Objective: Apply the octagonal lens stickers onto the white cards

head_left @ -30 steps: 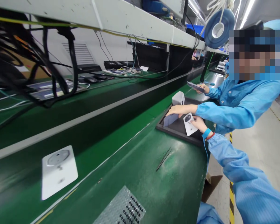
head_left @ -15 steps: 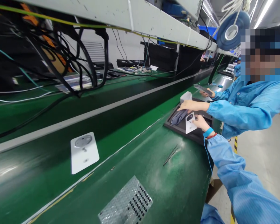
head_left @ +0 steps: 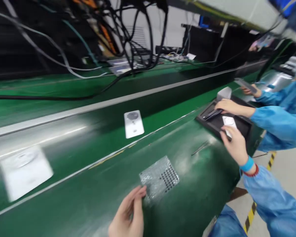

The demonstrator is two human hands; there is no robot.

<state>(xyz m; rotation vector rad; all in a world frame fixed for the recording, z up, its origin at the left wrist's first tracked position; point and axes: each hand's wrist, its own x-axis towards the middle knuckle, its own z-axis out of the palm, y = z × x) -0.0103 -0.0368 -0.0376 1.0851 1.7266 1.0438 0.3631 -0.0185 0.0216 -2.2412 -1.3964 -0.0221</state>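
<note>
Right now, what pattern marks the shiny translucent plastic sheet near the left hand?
Rows of small black dots on one end of the sheet; best in head view.

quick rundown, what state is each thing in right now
bubble wrap, lying flat
left hand, bent at the bubble wrap's edge, grip unclear
black tray, open, partly filled
tray panel, partly covered
right hand, curled over the tray panel, grip unclear
left white panel, lying flat, blurred
middle white panel, lying flat, unheld
tweezers, lying unheld, open or closed unclear
</note>
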